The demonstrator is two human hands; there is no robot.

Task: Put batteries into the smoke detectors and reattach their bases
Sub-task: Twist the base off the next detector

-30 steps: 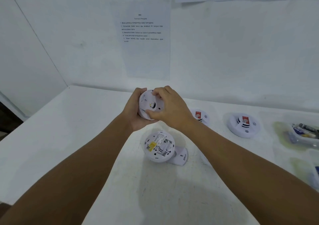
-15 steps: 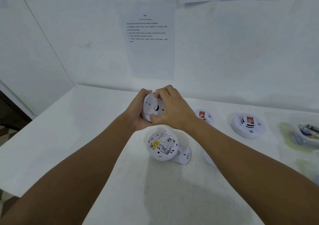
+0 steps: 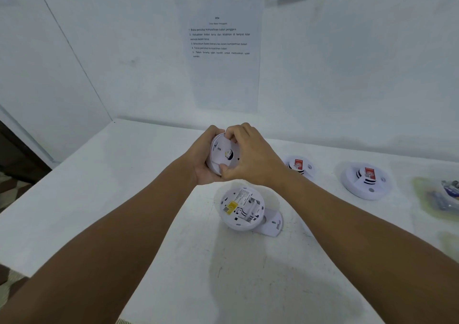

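Above the white table (image 3: 124, 199) I hold a round white smoke detector (image 3: 219, 153) with its base side turned toward me. My left hand (image 3: 202, 159) cups it from the left and underneath. My right hand (image 3: 248, 157) grips its right edge, with fingers over the top rim and thumb at the lower rim. Below the hands a second detector (image 3: 242, 208) lies back-up on the table, showing a yellow label and its battery bay. It leans on a loose white base plate (image 3: 272, 224).
Two more detectors (image 3: 299, 166) (image 3: 365, 180) with red tags sit face-up at the right. At the far right edge lies a clear bag with batteries (image 3: 447, 194). A printed instruction sheet (image 3: 219, 50) hangs on the wall behind.
My fingers have shifted a little round the held detector's rim, and the base face looks turned slightly. The view has drifted left. The things on the table have not moved.
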